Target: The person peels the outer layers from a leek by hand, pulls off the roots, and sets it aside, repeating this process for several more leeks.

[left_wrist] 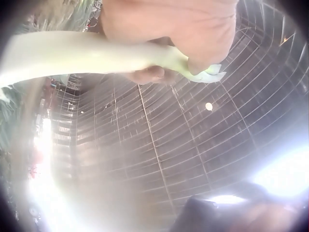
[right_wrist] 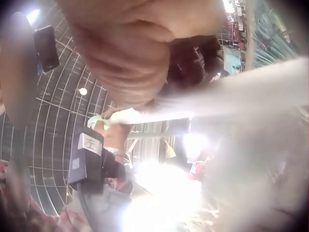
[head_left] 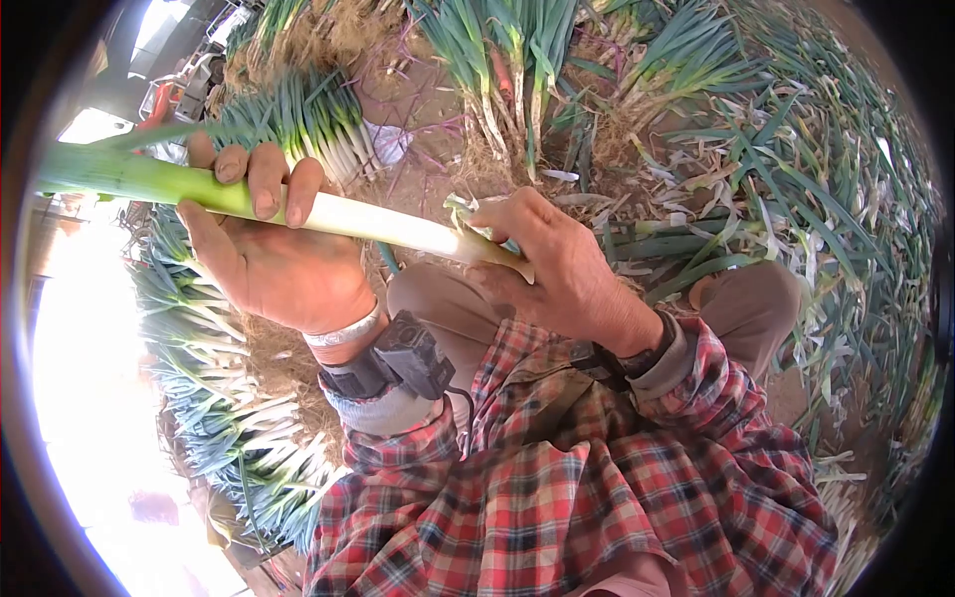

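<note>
Leek [head_left: 328, 211] held crosswise above the lap, both hands on it, w/ heaps of leeks all round.

L hand [head_left: 261, 244] wraps its fingers over the pale-green part of the stalk, thumb under, prob. to keep it level and steady; green tops run off past it to the person's left. R hand [head_left: 557, 269] closes round the white root end, fingers curled on it, a loose strip of outer skin [head_left: 460, 206] sticking up just beside the fingers, so that hand looks to be working the end while the other braces. Trimmed leeks [head_left: 234, 418] lie stacked at the person's left, loose leaves and untrimmed bunches [head_left: 756, 179] on the ground at right. Wrist views show mostly blur and a wire-mesh roof [left_wrist: 193, 145] overhead.
</note>
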